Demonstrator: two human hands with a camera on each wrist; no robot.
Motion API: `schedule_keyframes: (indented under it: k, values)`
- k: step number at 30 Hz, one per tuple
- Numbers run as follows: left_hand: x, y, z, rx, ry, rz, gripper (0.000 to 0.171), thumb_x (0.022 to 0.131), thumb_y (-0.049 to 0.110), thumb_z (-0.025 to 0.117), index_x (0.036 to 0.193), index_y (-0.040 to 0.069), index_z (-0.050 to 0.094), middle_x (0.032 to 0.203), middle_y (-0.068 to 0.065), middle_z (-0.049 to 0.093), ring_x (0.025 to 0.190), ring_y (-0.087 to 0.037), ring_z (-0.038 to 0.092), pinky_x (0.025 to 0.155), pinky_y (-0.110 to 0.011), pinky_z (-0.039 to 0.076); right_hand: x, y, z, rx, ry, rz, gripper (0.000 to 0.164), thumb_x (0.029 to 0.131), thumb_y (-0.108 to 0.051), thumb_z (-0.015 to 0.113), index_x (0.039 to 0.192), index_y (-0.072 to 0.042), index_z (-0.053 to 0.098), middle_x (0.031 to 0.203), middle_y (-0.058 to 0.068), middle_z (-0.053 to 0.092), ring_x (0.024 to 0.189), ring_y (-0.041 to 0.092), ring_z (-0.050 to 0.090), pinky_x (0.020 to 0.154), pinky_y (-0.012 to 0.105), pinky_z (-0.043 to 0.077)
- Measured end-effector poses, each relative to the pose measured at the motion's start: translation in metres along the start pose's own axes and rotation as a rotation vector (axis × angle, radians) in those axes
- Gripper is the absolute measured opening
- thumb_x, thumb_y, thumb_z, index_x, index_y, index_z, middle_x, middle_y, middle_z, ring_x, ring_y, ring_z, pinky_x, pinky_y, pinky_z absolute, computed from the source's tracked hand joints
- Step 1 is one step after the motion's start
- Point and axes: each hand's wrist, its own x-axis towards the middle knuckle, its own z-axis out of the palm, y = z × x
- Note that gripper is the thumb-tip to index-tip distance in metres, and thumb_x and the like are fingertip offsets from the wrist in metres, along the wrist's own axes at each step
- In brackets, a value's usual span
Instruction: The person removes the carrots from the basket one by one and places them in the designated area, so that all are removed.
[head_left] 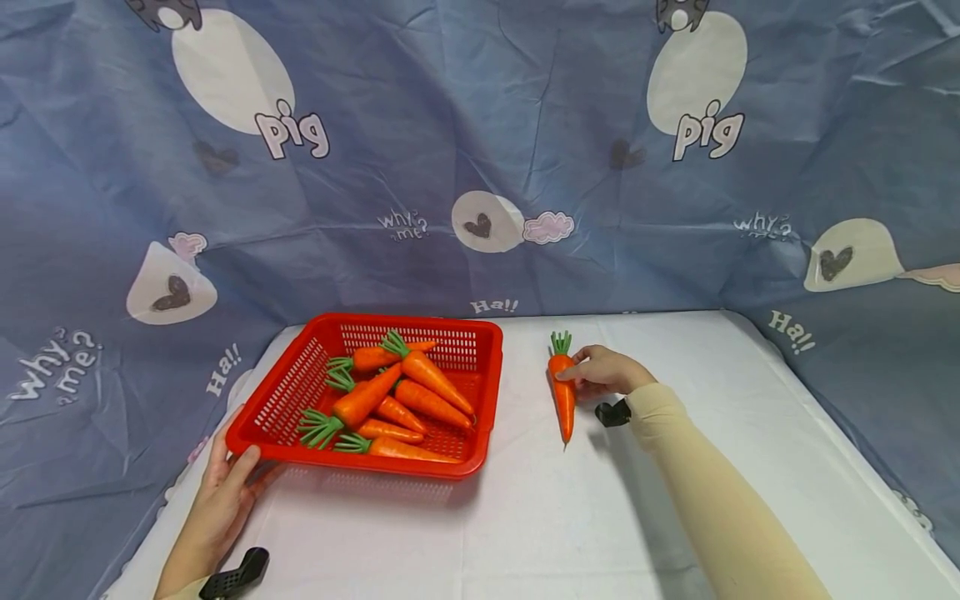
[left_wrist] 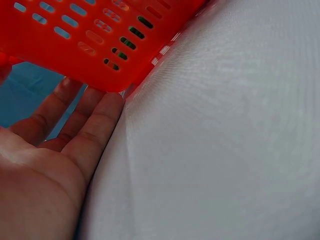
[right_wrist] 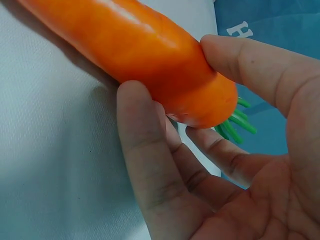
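To the right of the basket, my right hand [head_left: 604, 372] holds a carrot [head_left: 564, 397] near its thick end, close over the white table. In the right wrist view the thumb and fingers [right_wrist: 145, 145] lie on both sides of the orange body, and the green stalks [right_wrist: 237, 122] stick out beyond. At its near left corner, my left hand [head_left: 225, 492] holds the red plastic basket [head_left: 491, 375], thumb by the rim and other fingertips against the outer wall. Several carrots [head_left: 431, 383] with green tops lie heaped inside it.
White cloth covers the table [head_left: 540, 533]. Behind it and at both sides hangs a blue printed curtain [head_left: 480, 150]. A small black device is strapped at each wrist.
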Motion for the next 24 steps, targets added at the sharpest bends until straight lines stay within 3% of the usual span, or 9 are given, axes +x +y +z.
schedule_keyframes:
  k: [9,24]
  values:
    - [0.0007,0.0001,-0.0008,0.019,0.008,-0.020,0.066,0.115,0.015,0.045,0.170,0.036,0.015,0.150,0.013,0.040,0.122,0.003,0.064,0.090,-0.022,0.063,0.0008,-0.0012,-0.0011,0.008,0.002,0.011,0.051,0.101,-0.019,0.070,0.138,0.002,0.043,0.090,0.006,0.057,0.075,0.011,0.059,0.075,0.023,0.060]
    - [-0.0003,-0.0011,-0.0009,-0.005,-0.020,0.036,0.064,0.115,0.013,0.044,0.170,0.032,0.017,0.151,0.011,0.043,0.122,0.000,0.066,0.091,-0.024,0.063,-0.0014,-0.0037,-0.0031,-0.075,0.030,0.009,0.054,0.102,-0.024,0.069,0.143,0.001,0.044,0.094,0.006,0.062,0.084,0.015,0.062,0.084,0.030,0.063]
